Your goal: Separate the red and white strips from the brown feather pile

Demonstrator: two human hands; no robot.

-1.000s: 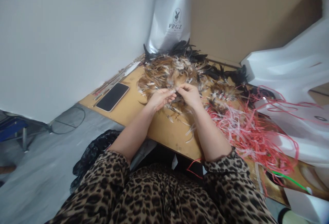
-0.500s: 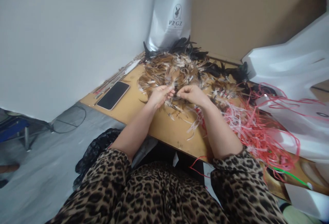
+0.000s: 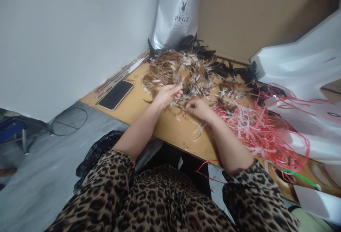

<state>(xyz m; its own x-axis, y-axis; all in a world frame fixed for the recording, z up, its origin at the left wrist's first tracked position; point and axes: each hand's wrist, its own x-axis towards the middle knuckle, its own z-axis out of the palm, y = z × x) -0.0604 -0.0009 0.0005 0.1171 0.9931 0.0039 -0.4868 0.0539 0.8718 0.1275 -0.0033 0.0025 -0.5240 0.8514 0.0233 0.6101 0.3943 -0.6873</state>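
Surface: tan wooden tabletop point(image 3: 170, 132), heaped brown-and-black feathers point(image 3: 191, 72).
Left hand point(image 3: 166, 95): my fingers pinch feather tips.
Right hand point(image 3: 197, 108): clenched on one feather; pull gently.

A heap of feathers point(image 3: 186, 72) covers the far middle of the wooden tabletop, spreading from the corner by the wall toward the near edge. Most are brown and tan with pale, whitish tips and quills; a fringe of black ones lies along the back and right side of the heap. They lie loose and crisscrossed, flat on the wood, with a few strays scattered nearer the front edge. The left hand point(image 3: 166, 95) pinches a small bunch of brown feathers at the heap's near rim. The right hand point(image 3: 197, 107), fingers curled, rests just beside it among the loose strays; what it grips is too small to tell.
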